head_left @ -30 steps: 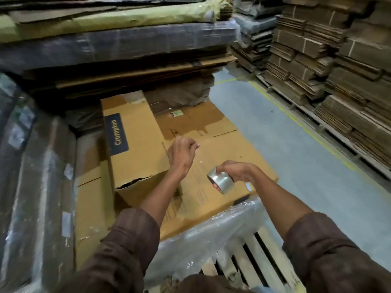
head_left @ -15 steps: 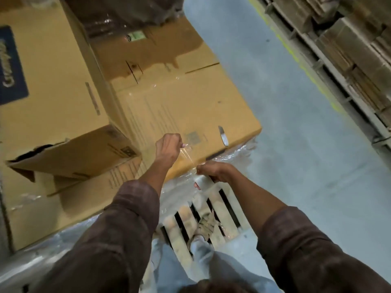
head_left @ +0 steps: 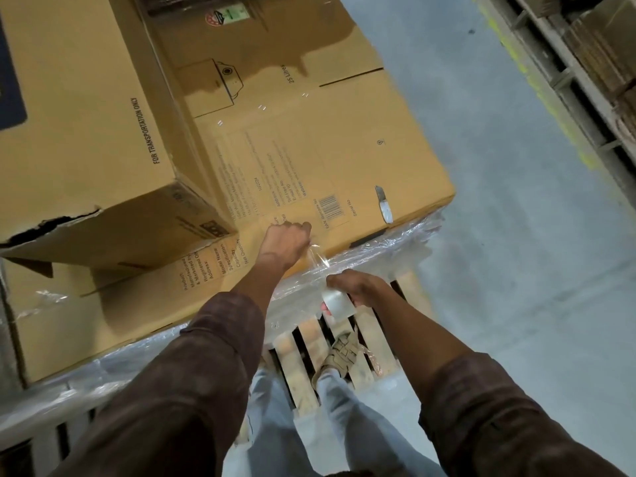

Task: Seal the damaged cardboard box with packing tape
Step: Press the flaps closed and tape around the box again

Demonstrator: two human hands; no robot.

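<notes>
The roll of clear packing tape (head_left: 339, 302) sits low in the centre, gripped in the right hand (head_left: 358, 287) over the wooden pallet (head_left: 296, 366). A stretch of tape (head_left: 318, 258) runs from the roll toward 11 o'clock, up to the left hand (head_left: 285, 241), whose curled fingers pinch its free end just above the near edge of the flat cardboard box (head_left: 344, 149). That box reads "25 Litres", "Serial No" and "Model Name", and carries a barcode (head_left: 329, 206). On it, at 10 o'clock from the hands, lies the damaged cardboard box (head_left: 86, 132), printed "FOR TRANSPORTATION ONLY", with a torn gap (head_left: 51, 227) along its near corner; what is inside cannot be seen. Plastic wrap (head_left: 378, 249) covers the load beneath the flat box. A shoe (head_left: 339, 354) stands on the pallet slats at 6 o'clock from the roll.
</notes>
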